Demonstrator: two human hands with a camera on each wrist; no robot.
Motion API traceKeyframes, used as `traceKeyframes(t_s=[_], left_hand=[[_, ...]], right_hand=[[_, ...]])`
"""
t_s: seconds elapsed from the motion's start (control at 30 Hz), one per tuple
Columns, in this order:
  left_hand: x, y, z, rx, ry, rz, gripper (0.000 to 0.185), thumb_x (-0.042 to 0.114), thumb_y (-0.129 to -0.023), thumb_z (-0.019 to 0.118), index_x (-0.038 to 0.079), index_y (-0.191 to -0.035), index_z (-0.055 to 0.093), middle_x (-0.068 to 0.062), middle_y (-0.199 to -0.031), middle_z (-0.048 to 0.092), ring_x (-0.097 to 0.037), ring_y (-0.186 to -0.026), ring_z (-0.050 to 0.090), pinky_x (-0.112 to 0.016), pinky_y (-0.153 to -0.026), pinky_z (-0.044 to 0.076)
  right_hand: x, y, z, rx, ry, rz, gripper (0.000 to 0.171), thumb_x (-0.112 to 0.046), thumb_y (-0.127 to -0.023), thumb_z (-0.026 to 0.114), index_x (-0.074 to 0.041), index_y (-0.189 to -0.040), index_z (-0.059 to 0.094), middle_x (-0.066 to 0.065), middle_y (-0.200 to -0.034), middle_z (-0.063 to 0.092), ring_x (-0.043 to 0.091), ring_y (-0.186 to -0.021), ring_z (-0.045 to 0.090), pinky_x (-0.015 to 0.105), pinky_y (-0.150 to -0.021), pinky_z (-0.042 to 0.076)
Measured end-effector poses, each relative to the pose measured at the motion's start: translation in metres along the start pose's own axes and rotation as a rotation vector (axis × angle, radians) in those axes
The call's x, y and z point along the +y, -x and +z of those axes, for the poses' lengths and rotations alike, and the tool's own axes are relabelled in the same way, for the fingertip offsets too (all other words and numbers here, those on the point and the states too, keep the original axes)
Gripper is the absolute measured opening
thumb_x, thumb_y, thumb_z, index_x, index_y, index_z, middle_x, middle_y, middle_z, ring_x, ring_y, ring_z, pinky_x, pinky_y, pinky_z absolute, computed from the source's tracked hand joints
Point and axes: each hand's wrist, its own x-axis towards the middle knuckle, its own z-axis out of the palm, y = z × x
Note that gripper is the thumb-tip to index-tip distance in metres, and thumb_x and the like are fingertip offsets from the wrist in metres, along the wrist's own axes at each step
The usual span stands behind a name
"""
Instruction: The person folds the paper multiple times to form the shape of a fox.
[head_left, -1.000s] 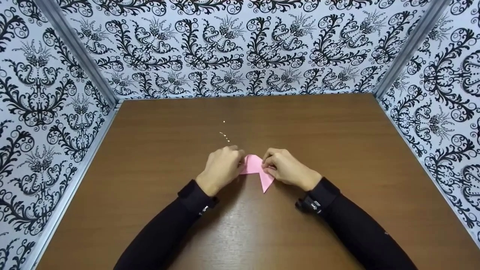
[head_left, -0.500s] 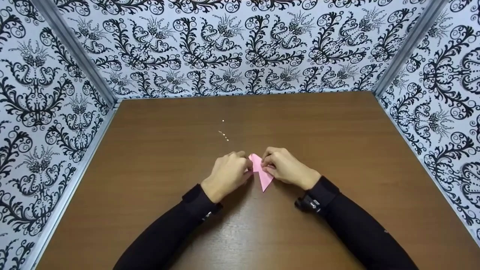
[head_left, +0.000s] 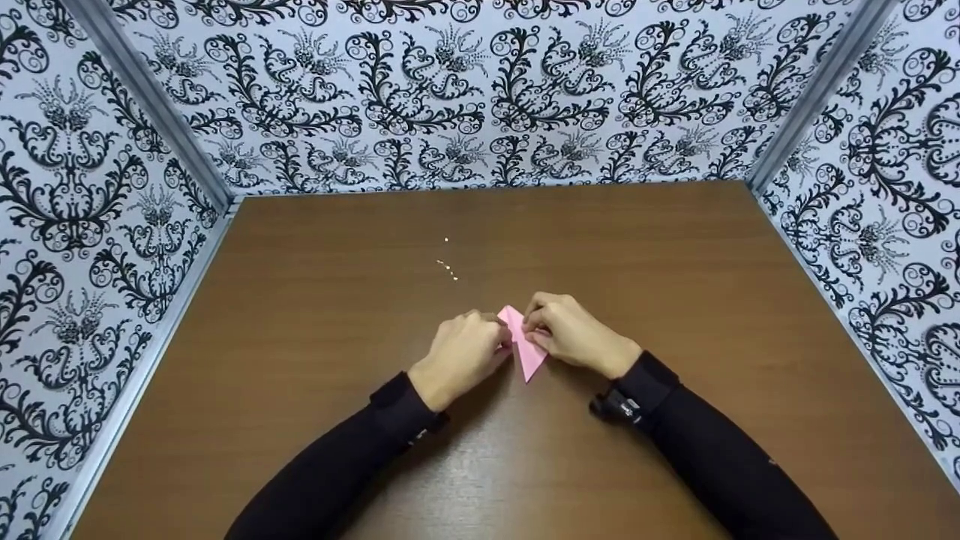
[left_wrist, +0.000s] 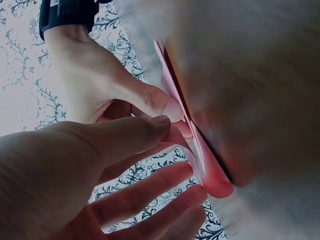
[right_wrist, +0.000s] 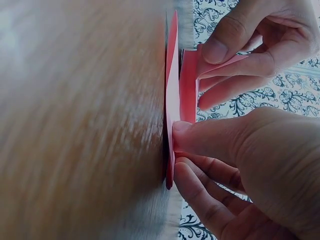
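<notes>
A folded piece of pink paper [head_left: 531, 361] lies at the middle of the wooden table, one pointed end toward the person. From the left side my left hand [head_left: 466, 349] pinches a flap of it between thumb and fingers; in the right wrist view that flap stands up off the rest of the pink paper [right_wrist: 189, 85]. My right hand [head_left: 574, 334] holds the other side, its thumb pressed on the paper and fingers at the edge. In the left wrist view the left thumb sits close to the right thumb, with the pink paper [left_wrist: 210, 170] bent beside the fingers.
Several tiny pale specks [head_left: 448, 268] lie on the brown table [head_left: 337, 247] beyond the left hand. Walls with black-and-white floral paper [head_left: 465, 90] enclose the table at the back and both sides, with grey metal posts [head_left: 814, 97] at the corners.
My left hand has moved right and slightly toward the person, carrying the paper's left flap over toward the right part. The right hand has stayed nearly still on the paper.
</notes>
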Motion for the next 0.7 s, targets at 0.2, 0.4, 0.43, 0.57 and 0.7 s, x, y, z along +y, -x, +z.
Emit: traceKeyframes(t_s=[0.2,0.4,0.43,0.57,0.7], left_hand=[[0.002,0.0013,0.005,0.008,-0.027,0.006,0.016,0.02,-0.102,0.092,0.019,-0.087,0.088,-0.002,-0.092,0.088,-0.03,-0.081,0.084,-0.05,-0.064,0.07],[0.0043,0.0025,0.0083,0.001,-0.033,0.005,0.016,0.022,-0.102,0.093,0.021,-0.087,0.088,0.0,-0.088,0.087,-0.029,-0.082,0.084,-0.05,-0.064,0.069],[0.0047,0.0025,0.0085,0.002,-0.035,0.006,0.015,0.022,-0.101,0.093,0.021,-0.087,0.088,0.0,-0.088,0.087,-0.028,-0.082,0.084,-0.05,-0.064,0.069],[0.006,0.0025,0.0084,0.008,-0.054,0.01,0.013,0.023,-0.101,0.093,0.022,-0.088,0.09,-0.001,-0.087,0.087,-0.028,-0.081,0.085,-0.051,-0.064,0.07],[0.0069,0.0025,0.0088,0.0,-0.08,0.014,0.015,0.024,-0.102,0.093,0.023,-0.088,0.09,-0.002,-0.085,0.086,-0.028,-0.077,0.085,-0.05,-0.064,0.07]], right_hand=[[-0.0002,0.0002,0.0003,-0.013,-0.007,0.022,0.009,0.005,-0.1,0.084,-0.002,-0.101,0.091,0.015,-0.11,0.081,0.031,-0.1,0.082,0.043,-0.087,0.069],[0.0018,0.0006,0.0011,0.004,0.011,-0.008,0.01,0.007,-0.099,0.083,0.0,-0.1,0.09,0.015,-0.109,0.08,0.032,-0.1,0.082,0.044,-0.087,0.07],[0.002,0.0005,0.0011,0.006,0.014,-0.012,0.009,0.007,-0.098,0.083,0.0,-0.099,0.09,0.015,-0.109,0.081,0.032,-0.1,0.082,0.044,-0.087,0.07],[0.0027,0.0002,0.0012,0.008,0.019,-0.014,0.01,0.008,-0.098,0.083,0.001,-0.099,0.089,0.015,-0.109,0.081,0.032,-0.1,0.082,0.044,-0.087,0.071],[0.0022,0.0002,0.0007,0.008,0.021,-0.013,0.009,0.008,-0.097,0.083,0.001,-0.1,0.089,0.016,-0.109,0.081,0.033,-0.101,0.082,0.045,-0.088,0.071]])
